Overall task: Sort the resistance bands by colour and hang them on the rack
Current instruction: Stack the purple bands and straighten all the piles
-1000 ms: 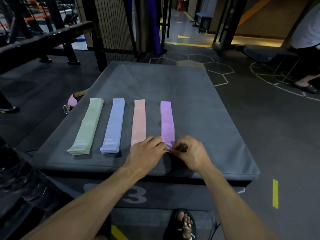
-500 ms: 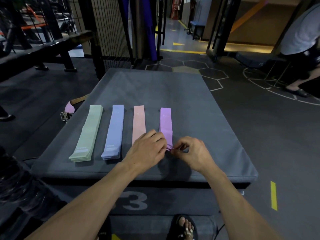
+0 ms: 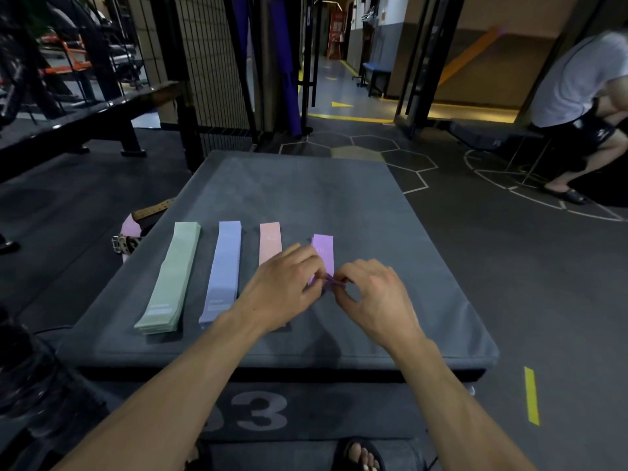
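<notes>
Pinching the near end of the purple band (image 3: 323,254), the left hand (image 3: 282,287) and right hand (image 3: 373,297) close thumb and fingertips on it from either side; the band's near end is lifted into a small crumpled fold between them, while its far end lies flat. It is the rightmost of four stacks on the grey padded box (image 3: 390,232). Beside it, partly covered by the left hand, lies the pink band stack (image 3: 270,241), then the blue band stack (image 3: 224,266) and the green band stack (image 3: 171,277), all flat, thin, matte strips set parallel with clear gaps between. Box top is soft, slightly dimpled fabric with rounded edges; its right half and far half are bare. A leather belt (image 3: 136,229) lies off the left edge on the floor. A seated person (image 3: 577,96) is well apart at far right. Dark metal frames (image 3: 190,79) stand beyond the far edge.
</notes>
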Motion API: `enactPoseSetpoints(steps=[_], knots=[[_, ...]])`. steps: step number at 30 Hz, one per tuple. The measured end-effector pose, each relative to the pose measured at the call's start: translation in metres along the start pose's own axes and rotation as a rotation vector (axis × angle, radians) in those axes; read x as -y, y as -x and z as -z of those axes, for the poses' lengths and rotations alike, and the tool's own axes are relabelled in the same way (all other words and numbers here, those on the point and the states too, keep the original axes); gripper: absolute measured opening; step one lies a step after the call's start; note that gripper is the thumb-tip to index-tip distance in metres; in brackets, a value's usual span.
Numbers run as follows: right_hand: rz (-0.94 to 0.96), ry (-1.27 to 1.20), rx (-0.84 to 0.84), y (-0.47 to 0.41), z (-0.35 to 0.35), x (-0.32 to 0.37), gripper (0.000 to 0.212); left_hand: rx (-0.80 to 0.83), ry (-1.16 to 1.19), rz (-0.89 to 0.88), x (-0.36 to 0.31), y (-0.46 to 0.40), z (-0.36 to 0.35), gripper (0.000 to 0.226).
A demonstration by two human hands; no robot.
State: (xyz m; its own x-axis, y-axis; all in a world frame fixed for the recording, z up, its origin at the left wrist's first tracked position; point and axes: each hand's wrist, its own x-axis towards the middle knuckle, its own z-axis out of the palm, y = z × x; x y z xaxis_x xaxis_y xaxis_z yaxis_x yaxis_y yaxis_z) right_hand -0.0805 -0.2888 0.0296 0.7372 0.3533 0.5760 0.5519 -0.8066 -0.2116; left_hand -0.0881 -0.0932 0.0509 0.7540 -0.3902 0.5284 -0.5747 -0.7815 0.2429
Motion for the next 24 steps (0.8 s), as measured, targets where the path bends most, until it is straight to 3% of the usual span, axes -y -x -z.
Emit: enactPoseSetpoints(steps=[3,8,17,24], knots=[[-0.017,-0.025,-0.009,-0.003,0.006,0.005,0.014,-0.01,0.019,0.003,-0.001,-0.003,0.009,0.008],[-0.001,-0.081,-0.079,-0.014,0.032,0.015,0.015,-0.066,0.102,-0.018,-0.005,-0.01,0.029,0.014],[0.072,-0.229,-0.062,-0.06,0.114,0.033,0.005,-0.345,0.233,-0.056,-0.03,-0.034,0.08,0.004],[0.062,-0.386,0.008,-0.062,0.147,0.041,0.006,-0.259,0.262,-0.123,-0.04,-0.043,0.117,0.008]])
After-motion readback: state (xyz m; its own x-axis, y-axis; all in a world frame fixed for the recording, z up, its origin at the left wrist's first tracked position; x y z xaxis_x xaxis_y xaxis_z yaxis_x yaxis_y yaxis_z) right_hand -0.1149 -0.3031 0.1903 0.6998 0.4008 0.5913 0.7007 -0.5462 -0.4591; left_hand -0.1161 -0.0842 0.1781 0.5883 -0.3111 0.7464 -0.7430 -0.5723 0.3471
